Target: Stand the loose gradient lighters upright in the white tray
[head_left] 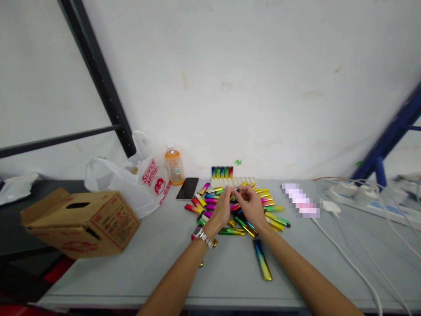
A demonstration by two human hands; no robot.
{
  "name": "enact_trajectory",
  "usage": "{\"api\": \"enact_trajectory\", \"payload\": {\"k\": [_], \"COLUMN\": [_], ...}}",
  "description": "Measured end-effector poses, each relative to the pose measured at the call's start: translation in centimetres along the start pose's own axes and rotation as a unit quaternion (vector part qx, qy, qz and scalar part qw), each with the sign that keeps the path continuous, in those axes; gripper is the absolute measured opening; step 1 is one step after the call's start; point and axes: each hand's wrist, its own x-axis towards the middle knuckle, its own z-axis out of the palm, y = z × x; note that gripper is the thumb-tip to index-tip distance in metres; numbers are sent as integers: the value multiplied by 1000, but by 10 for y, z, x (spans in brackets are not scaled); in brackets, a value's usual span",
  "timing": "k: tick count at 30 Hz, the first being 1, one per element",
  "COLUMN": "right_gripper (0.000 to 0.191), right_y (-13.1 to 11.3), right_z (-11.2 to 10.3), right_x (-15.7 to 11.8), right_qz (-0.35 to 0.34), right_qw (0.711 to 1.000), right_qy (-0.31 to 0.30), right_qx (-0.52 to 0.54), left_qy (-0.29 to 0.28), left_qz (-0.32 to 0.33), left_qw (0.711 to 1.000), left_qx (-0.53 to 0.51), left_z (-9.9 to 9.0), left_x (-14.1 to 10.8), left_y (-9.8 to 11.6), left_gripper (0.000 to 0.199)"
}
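Note:
My left hand point(222, 208), with a silver watch point(199, 232) and a bracelet at the wrist, is closed with its fingertips against those of my right hand point(251, 204). My right hand pinches there too. A small dark tip shows between the fingers, but what they hold is mostly hidden. Under and around both hands lies a loose pile of shiny, rainbow-coloured lighters point(232, 231). One blue-to-yellow lighter point(262, 260) lies apart, nearer the front edge. Just behind the hands, several lighters point(222, 172) stand upright in a row in a white perforated tray point(217, 183).
A black phone point(187, 188), an orange bottle point(174, 166), a white plastic bag point(144, 184) and a cardboard box point(85, 224) stand or lie on the left. Rightward are a blurred-out phone-like object point(301, 200), a white charger point(330, 207), cables and a power strip point(375, 206). A wall rises behind.

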Motion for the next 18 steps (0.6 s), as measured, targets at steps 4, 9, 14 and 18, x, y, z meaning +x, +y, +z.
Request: {"api": "enact_trajectory", "payload": {"k": [4,9,14,18], "right_gripper": [39,36,16,12], "right_y": [11,18,33,50], "right_z": [-6,-15,-17,-11], "right_x": [9,44,96,126], "right_qz": [28,1,-95,-127], "right_qw": [999,1000,984,963], "right_qy": [-5,-14,-29,-87], "right_qx": [37,3,-147,-219], "left_qy": [-2,26,-44,-86], "left_qz": [-9,91,44,28], "left_qw": [993,922,849,845], "left_qx": [114,375,524,528], "left_z": [-2,-27,-46,-49], "left_x": [1,6,5,4], "left_y": [-1,6,8,7], "left_gripper": [56,38,19,25]}}
